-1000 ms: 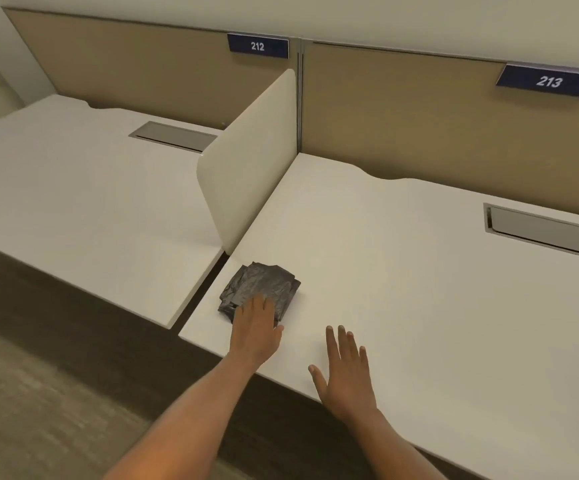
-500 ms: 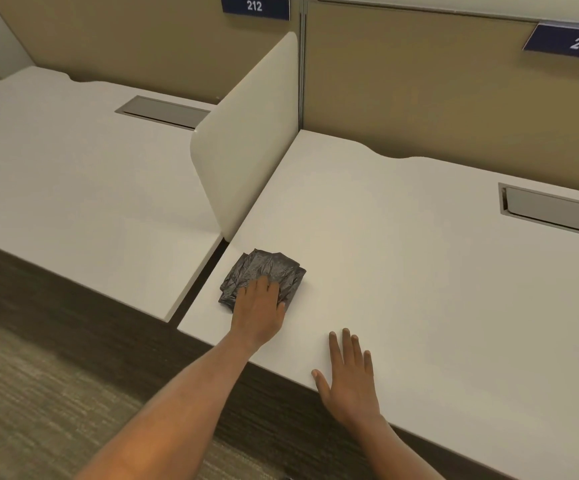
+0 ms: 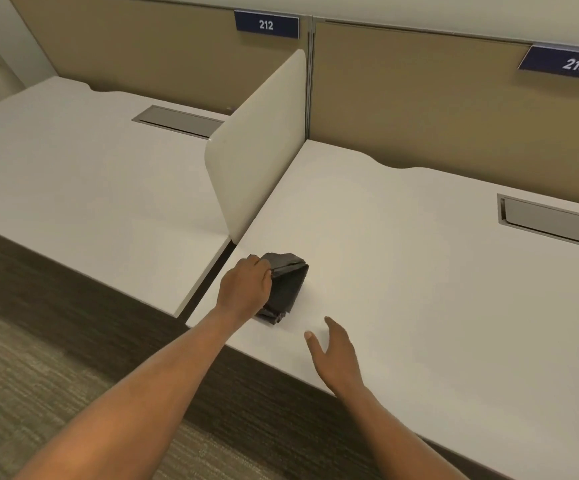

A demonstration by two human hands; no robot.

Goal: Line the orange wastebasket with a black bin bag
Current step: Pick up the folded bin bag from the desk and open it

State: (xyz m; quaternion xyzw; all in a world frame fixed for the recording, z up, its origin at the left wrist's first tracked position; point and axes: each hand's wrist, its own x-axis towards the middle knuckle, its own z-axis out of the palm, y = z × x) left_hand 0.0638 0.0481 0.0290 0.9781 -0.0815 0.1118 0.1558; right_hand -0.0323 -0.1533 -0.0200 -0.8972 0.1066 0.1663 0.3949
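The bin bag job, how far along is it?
Barely begun. The folded black bag has been found on the white desk. In hand: the left hand is closed on its edge, and the right hand hovers open beside it. Left: unfolding it and fitting it in the wastebasket, which isn't in view.

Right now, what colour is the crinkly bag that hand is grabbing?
Dark grey-black; the bin bag shows in the head view, under the left hand.
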